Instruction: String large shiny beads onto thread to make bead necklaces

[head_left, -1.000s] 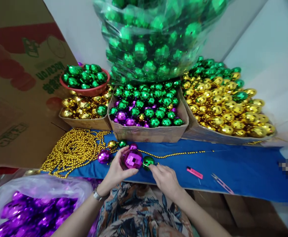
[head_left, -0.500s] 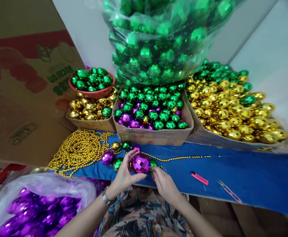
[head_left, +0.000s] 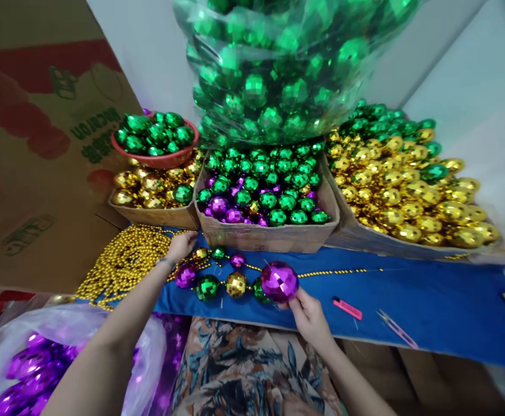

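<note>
My right hand [head_left: 308, 315] grips a large faceted purple ball [head_left: 279, 282], fingers at its lower right side. A thin pale tip shows at the ball's upper left. My left hand [head_left: 182, 245] is over the right edge of a heap of gold bead strings [head_left: 125, 257], fingers closed; what they hold is too small to make out. Between the hands lies a loop of strung balls: a green ball [head_left: 207, 288], a gold ball [head_left: 236, 284], a smaller purple ball [head_left: 237, 260] and others. A gold bead string [head_left: 339, 272] runs right from the loop.
On the blue cloth [head_left: 452, 312] lie a pink cutter [head_left: 346, 308] and thread snips [head_left: 397, 329]. Behind stand cardboard boxes [head_left: 261, 234] of balls, a red bowl [head_left: 157, 159] of green balls and a large clear bag [head_left: 274, 86]. A bag of purple balls [head_left: 31, 370] sits lower left.
My left hand has left the purple ball and moved up and left to the bead heap. My right hand has moved right, now holding the purple ball alone. The gold ball has come into view.
</note>
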{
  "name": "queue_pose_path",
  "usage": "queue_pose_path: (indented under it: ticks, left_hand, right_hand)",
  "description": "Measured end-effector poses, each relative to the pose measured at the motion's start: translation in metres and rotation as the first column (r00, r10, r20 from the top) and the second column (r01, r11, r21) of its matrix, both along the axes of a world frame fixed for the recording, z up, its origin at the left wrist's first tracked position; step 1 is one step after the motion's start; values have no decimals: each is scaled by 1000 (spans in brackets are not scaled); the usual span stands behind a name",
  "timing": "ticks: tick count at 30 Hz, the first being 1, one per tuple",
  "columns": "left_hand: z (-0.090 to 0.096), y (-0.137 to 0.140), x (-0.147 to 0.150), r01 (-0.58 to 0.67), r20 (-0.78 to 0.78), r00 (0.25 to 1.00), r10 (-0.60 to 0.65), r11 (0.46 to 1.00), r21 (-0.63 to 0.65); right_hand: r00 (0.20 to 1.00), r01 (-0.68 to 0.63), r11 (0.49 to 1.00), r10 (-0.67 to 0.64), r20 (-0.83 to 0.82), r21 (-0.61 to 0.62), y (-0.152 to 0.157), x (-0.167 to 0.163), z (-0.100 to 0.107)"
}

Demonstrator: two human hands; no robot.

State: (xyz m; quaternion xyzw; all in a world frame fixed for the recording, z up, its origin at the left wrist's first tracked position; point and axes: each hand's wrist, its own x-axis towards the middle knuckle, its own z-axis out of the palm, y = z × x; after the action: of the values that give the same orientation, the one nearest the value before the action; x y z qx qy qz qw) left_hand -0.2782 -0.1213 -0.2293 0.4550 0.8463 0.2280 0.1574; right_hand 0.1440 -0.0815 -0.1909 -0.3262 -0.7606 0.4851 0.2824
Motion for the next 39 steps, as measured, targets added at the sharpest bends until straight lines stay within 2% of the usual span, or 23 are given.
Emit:
queue_pose_path:
  ticks: [4,9,15,18,20,21,22,23,24,25,26,27,30,39]
  left_hand:
    - [-23,23,-4,117,-2,993,-117,990,-79]
    - [-29,37,-9,144,4,990,-144,986,-84]
    - [-9,18,9,26,51,998,-30,998,63]
    - [11,0,34,-72,127,991,53,986,152]
    - [27,-11,61,-121,270,961,59,968,220]
    - [36,-15,77,-144,382,923,37,956,254]
    - [44,-19,93,-225,612,791,-4,928,298]
    - [52,-23,109,-301,790,611,-54,907,294]
    - [59,-25,124,-357,896,435,-91,896,264]
    - [65,-27,137,-393,952,281,-119,891,227]
    - [70,-28,148,-404,975,178,-131,894,194]
    - [73,-28,157,-405,984,117,-137,898,173]
    - [76,-28,171,-388,986,52,-157,907,165]
    - [76,-26,182,-352,982,-1,-188,919,176]
  right_hand:
    - [998,63,998,-63,-2,-13,4,10,5]
    - [990,139,990,-139,17,-7,10,27,12]
    - [989,132,991,-133,64,29,8,27,17]
    - [994,66,997,-69,82,37,0,15,16]
    - [996,9,998,-14,90,55,-5,6,14]
    - [995,-19,997,12,96,75,-7,2,14]
    - [994,-45,994,35,101,103,-8,-2,13]
    - [993,-65,989,51,108,133,-9,-5,13]
    - [991,-78,984,59,118,162,-10,-7,13]
    - [990,-86,979,62,129,187,-10,-8,13]
    - [988,-90,974,62,138,207,-10,-8,13]
    - [987,-94,970,62,147,222,-10,-8,14]
    - [983,-106,959,62,171,264,-10,-4,15]
    - [983,-88,944,31,181,317,-10,4,13]
